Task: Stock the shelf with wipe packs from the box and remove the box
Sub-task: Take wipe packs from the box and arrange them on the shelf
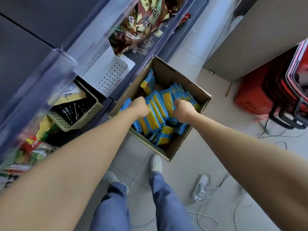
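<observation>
An open cardboard box [181, 77] stands on the floor against the shelf base, holding several blue and yellow wipe packs [160, 112]. Both my hands reach down into it. My left hand [139, 107] grips the left end of a row of upright packs, fingers curled over their tops. My right hand [182, 110] grips the right end of the same row. The fingertips are hidden among the packs. An empty white perforated shelf tray [108, 72] sits on the shelf just left of the box.
A beige basket [78, 112] with dark items sits on the shelf at left, snack bags [141, 25] above it. Red baskets [273, 90] stand at right. A power strip [201, 185] and cables lie on the tiled floor near my feet [155, 162].
</observation>
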`<action>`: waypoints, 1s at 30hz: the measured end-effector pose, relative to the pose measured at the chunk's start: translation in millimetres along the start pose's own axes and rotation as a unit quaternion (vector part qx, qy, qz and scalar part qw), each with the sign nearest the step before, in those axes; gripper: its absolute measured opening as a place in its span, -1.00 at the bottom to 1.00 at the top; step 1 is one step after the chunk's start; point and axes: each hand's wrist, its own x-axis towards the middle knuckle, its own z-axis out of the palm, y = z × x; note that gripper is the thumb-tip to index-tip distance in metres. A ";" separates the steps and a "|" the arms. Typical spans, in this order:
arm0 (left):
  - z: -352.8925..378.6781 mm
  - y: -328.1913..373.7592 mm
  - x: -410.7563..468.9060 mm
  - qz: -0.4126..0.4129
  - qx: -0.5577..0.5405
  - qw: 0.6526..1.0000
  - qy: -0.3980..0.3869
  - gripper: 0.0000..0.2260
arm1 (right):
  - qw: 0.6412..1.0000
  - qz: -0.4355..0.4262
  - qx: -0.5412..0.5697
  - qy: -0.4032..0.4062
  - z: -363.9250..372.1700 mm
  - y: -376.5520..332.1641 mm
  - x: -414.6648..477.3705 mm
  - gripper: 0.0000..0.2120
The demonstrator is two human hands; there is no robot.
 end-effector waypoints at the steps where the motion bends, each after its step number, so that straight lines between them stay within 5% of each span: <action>1: 4.5 -1.7 9.6 -0.011 -0.034 0.999 -0.004 -0.82 | 1.000 0.008 0.010 0.002 3.7 1.7 6.5 -0.71; 3: 11.6 -2.9 21.6 -0.030 -0.073 0.997 -0.019 -0.50 | 0.999 0.019 0.035 0.005 8.4 2.7 17.1 -0.64; 6: 19.5 -5.3 32.3 -0.048 -0.122 0.991 -0.038 -0.44 | 0.994 0.048 0.100 -0.014 15.8 3.0 31.9 -0.52; 11: 29.6 -11.1 43.6 -0.072 -0.181 0.980 -0.049 -0.40 | 0.980 0.073 0.185 -0.020 33.1 6.8 49.6 -0.62; 17: 35.5 -13.5 53.6 -0.022 -0.129 0.988 0.083 -0.71 | 0.983 0.086 0.162 0.027 35.7 8.7 55.0 -0.95; 20: 27.7 -10.8 47.9 -0.008 -0.125 0.987 0.100 -0.68 | 0.987 0.080 0.142 0.013 33.2 4.6 54.6 -0.78; 23: 17.9 -10.8 38.9 -0.029 -0.131 0.988 0.076 -0.60 | 0.988 0.074 0.132 0.007 26.3 -1.4 49.1 -0.93; 26: 9.2 -14.5 30.1 -0.047 -0.142 0.987 0.061 -0.74 | 0.988 0.077 0.128 0.034 18.7 -4.2 40.0 -0.67; 30: -4.4 -13.8 6.9 -0.044 -0.142 0.987 0.063 -0.90 | 0.982 0.055 0.146 0.105 -1.2 -9.6 15.6 -0.61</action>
